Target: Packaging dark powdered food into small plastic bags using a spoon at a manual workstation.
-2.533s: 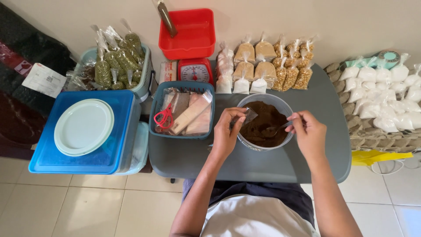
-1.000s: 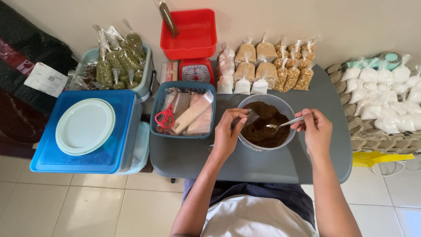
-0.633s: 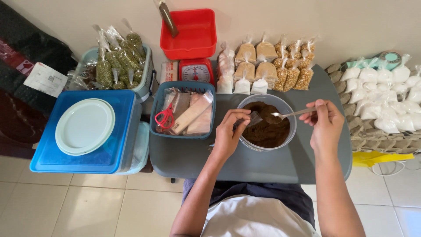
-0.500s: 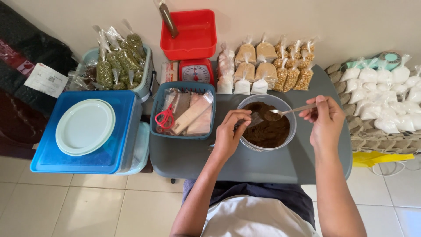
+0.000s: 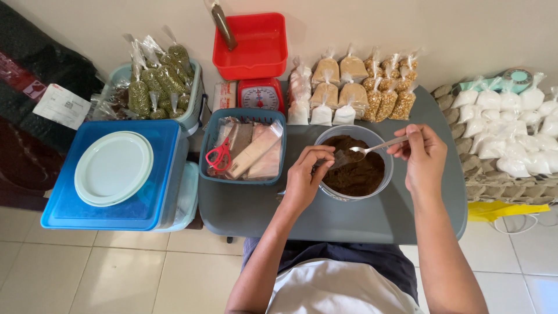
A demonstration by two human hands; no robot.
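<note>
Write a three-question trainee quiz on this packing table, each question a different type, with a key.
1. True or false: the right hand holds a metal spoon over the round bowl of dark brown powder.
2. The red-handled scissors lie in: A) the blue plastic basket B) the red square tub C) the bowl.
3. Fill in: the pale green round plate rests on a blue ___.

Key: 1 true; 2 A; 3 lid.

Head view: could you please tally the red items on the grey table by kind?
Tub: 1
Kitchen scale: 1
Scissors, red-handled, in the blue basket: 1
Total: 3
</note>
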